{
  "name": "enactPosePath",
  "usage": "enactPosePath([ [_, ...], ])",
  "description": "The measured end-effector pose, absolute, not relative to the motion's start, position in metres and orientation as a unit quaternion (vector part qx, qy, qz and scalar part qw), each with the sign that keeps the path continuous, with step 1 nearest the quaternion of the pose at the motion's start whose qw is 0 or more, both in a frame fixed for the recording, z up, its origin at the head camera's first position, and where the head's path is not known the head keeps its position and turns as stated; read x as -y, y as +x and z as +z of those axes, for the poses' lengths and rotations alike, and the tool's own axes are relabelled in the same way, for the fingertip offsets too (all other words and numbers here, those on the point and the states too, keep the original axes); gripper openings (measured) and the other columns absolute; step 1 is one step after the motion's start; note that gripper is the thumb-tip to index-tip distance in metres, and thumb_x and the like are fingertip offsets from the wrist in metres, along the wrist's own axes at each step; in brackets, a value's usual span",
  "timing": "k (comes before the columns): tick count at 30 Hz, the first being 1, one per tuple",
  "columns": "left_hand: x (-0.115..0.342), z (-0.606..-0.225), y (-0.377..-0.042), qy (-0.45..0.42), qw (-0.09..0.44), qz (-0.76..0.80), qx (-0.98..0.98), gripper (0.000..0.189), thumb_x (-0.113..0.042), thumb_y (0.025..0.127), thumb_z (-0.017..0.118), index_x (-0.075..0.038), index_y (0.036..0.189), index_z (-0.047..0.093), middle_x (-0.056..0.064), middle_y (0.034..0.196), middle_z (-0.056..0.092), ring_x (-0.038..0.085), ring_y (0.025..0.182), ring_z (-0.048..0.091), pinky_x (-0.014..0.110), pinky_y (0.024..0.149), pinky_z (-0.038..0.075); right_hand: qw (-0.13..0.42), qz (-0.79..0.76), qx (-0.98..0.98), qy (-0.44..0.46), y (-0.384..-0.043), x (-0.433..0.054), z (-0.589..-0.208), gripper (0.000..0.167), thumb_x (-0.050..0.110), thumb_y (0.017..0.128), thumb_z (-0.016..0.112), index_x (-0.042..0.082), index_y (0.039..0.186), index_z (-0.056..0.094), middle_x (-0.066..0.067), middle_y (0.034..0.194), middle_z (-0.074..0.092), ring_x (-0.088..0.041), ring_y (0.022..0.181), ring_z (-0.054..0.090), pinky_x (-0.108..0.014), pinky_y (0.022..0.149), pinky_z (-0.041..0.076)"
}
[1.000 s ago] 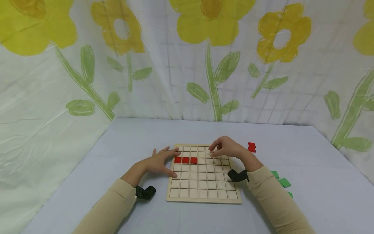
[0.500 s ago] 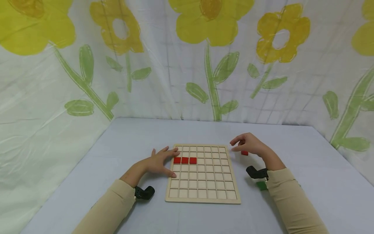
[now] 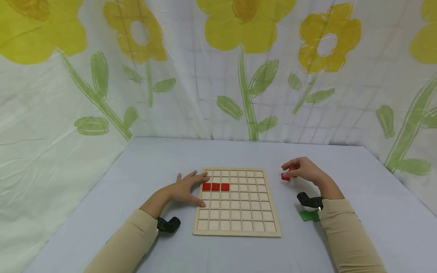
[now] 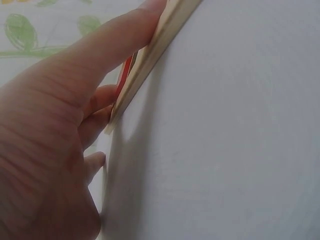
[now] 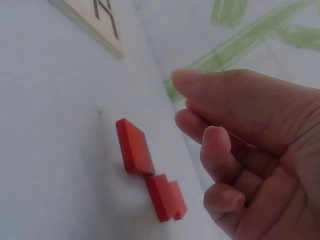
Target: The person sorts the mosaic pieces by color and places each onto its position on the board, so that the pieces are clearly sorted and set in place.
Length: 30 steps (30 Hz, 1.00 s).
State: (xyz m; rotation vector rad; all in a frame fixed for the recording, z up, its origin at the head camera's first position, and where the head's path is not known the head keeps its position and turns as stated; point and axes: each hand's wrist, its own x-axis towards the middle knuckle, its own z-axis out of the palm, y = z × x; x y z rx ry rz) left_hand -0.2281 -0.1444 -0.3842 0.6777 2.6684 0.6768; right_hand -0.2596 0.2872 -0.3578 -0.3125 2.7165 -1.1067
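A wooden grid board [image 3: 242,206] lies on the table, with a row of three red square tiles [image 3: 216,187] in its left cells. My left hand [image 3: 186,189] rests on the board's left edge, fingers spread and thumb lower down; in the left wrist view the thumb [image 4: 120,37] touches the rim. Right of the board, my right hand [image 3: 307,170] hovers over loose red tiles [image 3: 285,177], partly covering them. From the right wrist, its fingers look loosely bent with nothing between them, apart from a red tile [image 5: 136,147] and an overlapping pair of red tiles [image 5: 162,197].
Green tiles [image 3: 307,216] lie beside the right sleeve, which partly hides them. A white table [image 3: 164,155] runs back to a hanging sheet [image 3: 191,94] painted with yellow flowers. Each wrist wears a black camera.
My right hand has moved from above the board's upper right out to the loose red tiles on the right. The left hand stays on the board's edge.
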Motion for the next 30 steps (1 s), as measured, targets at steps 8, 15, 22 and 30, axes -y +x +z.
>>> enactPosePath([
  [8,0.145,-0.385,-0.228,0.239,0.150,0.241,-0.928,0.088,-0.053,0.066,0.078,-0.027,0.141,0.041,-0.009,0.155,0.022,0.028,0.146,0.002,0.065,0.108,-0.012,0.103,-0.380,-0.914,-0.096,-0.261,-0.297,-0.362,0.040,0.020,0.081,0.071,0.000,0.115,0.064,-0.018,0.112,0.066,-0.010,0.087,0.058,-0.024,0.076,0.048],
  [15,0.145,-0.388,-0.230,0.240,0.150,0.240,-0.928,0.089,-0.054,0.065,0.078,-0.027,0.141,0.040,-0.009,0.155,0.022,0.027,0.146,0.002,0.064,0.108,-0.012,0.101,-0.373,-0.917,-0.102,-0.262,-0.297,-0.367,0.039,0.017,0.077,0.075,-0.001,0.110,0.067,-0.017,0.106,0.068,-0.014,0.082,0.052,-0.023,0.067,0.043],
  [22,0.146,-0.390,-0.230,0.238,0.148,0.234,-0.931,0.089,-0.056,0.065,0.077,-0.029,0.141,0.040,-0.011,0.155,0.022,0.026,0.146,0.002,0.064,0.109,-0.012,0.102,-0.366,-0.919,-0.100,-0.262,-0.296,-0.371,0.037,0.015,0.076,0.076,-0.001,0.108,0.068,-0.012,0.100,0.067,-0.016,0.077,0.047,-0.023,0.062,0.040],
  [30,0.145,-0.388,-0.230,0.238,0.147,0.235,-0.931,0.089,-0.056,0.065,0.077,-0.027,0.141,0.040,-0.010,0.155,0.021,0.026,0.146,0.002,0.064,0.109,-0.013,0.102,-0.369,-0.918,-0.104,-0.262,-0.295,-0.371,0.036,0.013,0.076,0.076,-0.002,0.107,0.067,-0.008,0.091,0.064,-0.015,0.075,0.047,-0.023,0.061,0.040],
])
